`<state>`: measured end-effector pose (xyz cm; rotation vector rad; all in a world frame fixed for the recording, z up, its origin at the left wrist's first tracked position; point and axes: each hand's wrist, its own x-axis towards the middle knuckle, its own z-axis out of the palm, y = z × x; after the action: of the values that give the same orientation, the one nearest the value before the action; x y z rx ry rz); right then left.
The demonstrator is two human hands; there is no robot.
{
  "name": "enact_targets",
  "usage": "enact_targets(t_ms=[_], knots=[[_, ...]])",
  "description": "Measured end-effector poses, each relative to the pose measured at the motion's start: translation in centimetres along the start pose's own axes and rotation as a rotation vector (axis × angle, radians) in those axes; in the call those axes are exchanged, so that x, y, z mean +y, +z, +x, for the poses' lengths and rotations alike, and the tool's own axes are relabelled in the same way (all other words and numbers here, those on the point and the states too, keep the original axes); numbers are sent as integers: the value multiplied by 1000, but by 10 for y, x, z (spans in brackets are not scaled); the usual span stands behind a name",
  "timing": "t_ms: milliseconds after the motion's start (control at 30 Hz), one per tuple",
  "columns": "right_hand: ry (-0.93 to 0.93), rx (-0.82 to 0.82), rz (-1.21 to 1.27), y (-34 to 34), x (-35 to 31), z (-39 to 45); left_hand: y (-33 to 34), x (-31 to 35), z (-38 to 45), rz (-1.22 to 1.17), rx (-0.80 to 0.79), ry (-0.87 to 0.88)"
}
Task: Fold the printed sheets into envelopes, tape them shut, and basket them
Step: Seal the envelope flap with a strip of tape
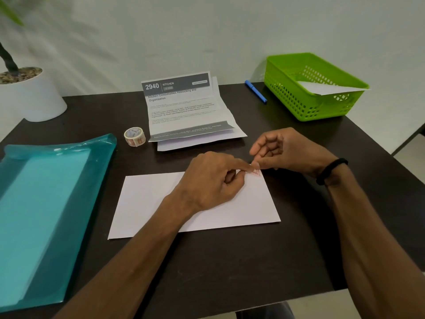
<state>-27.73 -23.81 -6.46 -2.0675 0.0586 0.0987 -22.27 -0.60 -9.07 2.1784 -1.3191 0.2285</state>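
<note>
A: What are the fingers doing rn?

B: From my feed, left hand lies on the white envelope. Index finger is straight, tip pressing a small reddish tape piece at the envelope's far right corner. Other left fingers are curled under, holding nothing that I can see.

A: And the right?

B: Right hand sits just right of that index tip. Thumb and one finger look pinched narrow on the tape's edge, touching the left fingertip. Remaining fingers are loosely curled and raised above it. Black band on the wrist.

A: Is the tape fully stuck down?

B: Can't tell, too small and partly under the fingertips.

A: Where's everything else rel. to the fingers?

B: Printed sheets are just beyond the fingertips, creased and partly propped up, top one headed "2940 KITCHEN". Tape roll is beyond and left of the left hand, beside the sheets. Green basket is well beyond the right hand, at the far right table corner, w/ a white envelope-like paper inside. Blue pen lies between sheets and basket. Teal plastic folder is well left of the left forearm. White plant pot at far left. All on a dark table.
</note>
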Motion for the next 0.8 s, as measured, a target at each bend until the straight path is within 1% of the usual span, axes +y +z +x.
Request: enact_targets(t_ms=[800], knots=[[7, -33, -14, 2, -1, 5, -5, 2, -1, -37, -67, -6]])
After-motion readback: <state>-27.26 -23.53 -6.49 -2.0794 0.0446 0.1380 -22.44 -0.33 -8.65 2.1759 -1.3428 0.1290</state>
